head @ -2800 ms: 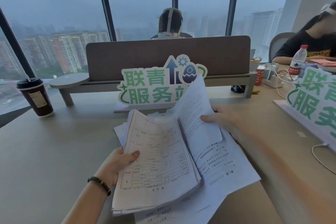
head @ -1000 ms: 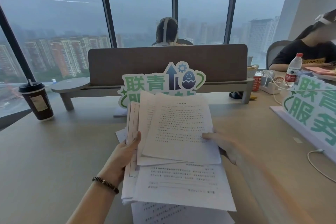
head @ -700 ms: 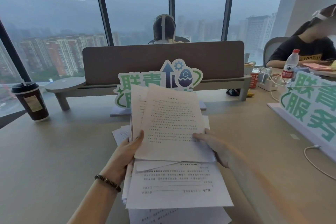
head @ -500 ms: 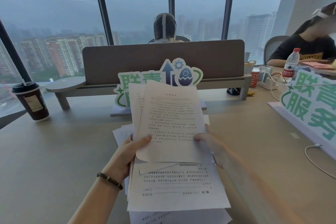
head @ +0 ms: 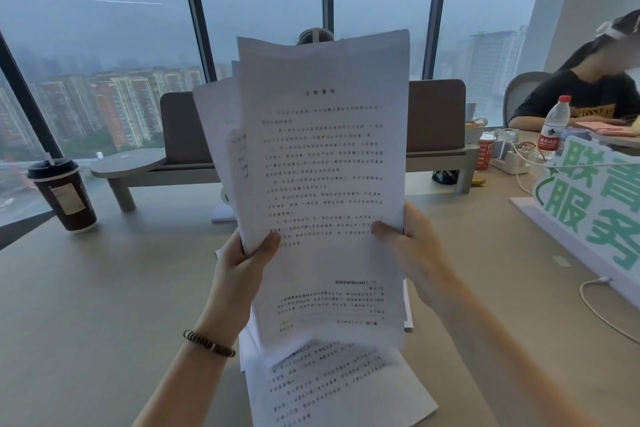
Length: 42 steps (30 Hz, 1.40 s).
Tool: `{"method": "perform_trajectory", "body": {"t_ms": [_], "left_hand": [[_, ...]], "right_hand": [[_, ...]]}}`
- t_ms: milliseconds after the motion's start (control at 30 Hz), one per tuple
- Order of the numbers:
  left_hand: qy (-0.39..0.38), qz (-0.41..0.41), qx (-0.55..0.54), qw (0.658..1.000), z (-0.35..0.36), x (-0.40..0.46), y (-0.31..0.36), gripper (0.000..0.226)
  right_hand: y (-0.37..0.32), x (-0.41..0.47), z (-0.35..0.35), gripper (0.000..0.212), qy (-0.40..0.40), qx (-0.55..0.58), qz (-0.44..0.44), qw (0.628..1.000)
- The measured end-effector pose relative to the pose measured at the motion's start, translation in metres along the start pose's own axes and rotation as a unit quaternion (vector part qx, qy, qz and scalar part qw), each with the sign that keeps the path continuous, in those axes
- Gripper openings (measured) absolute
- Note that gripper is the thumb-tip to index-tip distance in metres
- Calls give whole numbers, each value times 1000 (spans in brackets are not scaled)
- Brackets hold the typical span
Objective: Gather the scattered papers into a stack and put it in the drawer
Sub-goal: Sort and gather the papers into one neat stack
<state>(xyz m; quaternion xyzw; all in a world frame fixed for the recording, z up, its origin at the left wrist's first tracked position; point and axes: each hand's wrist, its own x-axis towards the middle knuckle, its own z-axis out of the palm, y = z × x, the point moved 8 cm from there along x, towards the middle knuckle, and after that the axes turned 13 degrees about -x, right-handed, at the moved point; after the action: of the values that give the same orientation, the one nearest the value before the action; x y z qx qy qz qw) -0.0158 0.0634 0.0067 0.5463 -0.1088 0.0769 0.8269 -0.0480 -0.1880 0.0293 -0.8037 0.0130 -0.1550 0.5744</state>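
Observation:
A stack of white printed papers (head: 322,156) stands almost upright above the beige table (head: 86,305), its sheets unevenly aligned. My left hand (head: 242,263) grips the stack's left edge, thumb on the front sheet. My right hand (head: 412,253) grips the right edge, thumb on the front too. One more printed sheet (head: 332,388) lies flat on the table below the stack, at the near edge. No drawer is in view.
A dark coffee cup (head: 64,194) stands at the left. A brown desk divider (head: 434,118) on a grey shelf crosses behind the papers. A green-lettered sign (head: 595,204), a white cable (head: 602,308), a water bottle (head: 554,128) and a seated person (head: 581,94) are to the right.
Both hands have lifted the stack from lying on the table and tilted it nearly upright. It now hides the green sign and the person behind the divider.

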Motion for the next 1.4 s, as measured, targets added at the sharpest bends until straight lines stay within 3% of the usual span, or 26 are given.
{"method": "perform_trajectory", "body": {"t_ms": [167, 433, 600, 733, 1000, 1067, 1200, 1400], "left_hand": [[20, -14, -30, 999, -5, -5, -9, 12], [-26, -36, -28, 999, 1, -6, -7, 14], [-54, -33, -36, 997, 5, -5, -1, 41], [-43, -16, -16, 999, 9, -7, 1, 18], [-2, 15, -17, 1000, 15, -9, 18, 13], [-14, 11, -17, 1000, 17, -8, 21, 21], [-65, -10, -34, 997, 22, -9, 25, 58], [-104, -19, -82, 991, 33, -8, 36, 69]], "right_hand": [[-3, -8, 4, 33, -9, 21, -32, 999], [-4, -9, 0, 29, -13, 89, -48, 995], [-19, -6, -5, 34, -7, 119, -70, 990], [-19, -4, -1, 41, 12, 103, -73, 992], [-29, -3, -3, 38, 52, 70, -92, 992], [-32, -3, -5, 39, 47, 72, -100, 991], [-33, -5, -4, 44, 27, 86, -100, 991], [-47, 0, -16, 41, 26, 111, -124, 986]]}}
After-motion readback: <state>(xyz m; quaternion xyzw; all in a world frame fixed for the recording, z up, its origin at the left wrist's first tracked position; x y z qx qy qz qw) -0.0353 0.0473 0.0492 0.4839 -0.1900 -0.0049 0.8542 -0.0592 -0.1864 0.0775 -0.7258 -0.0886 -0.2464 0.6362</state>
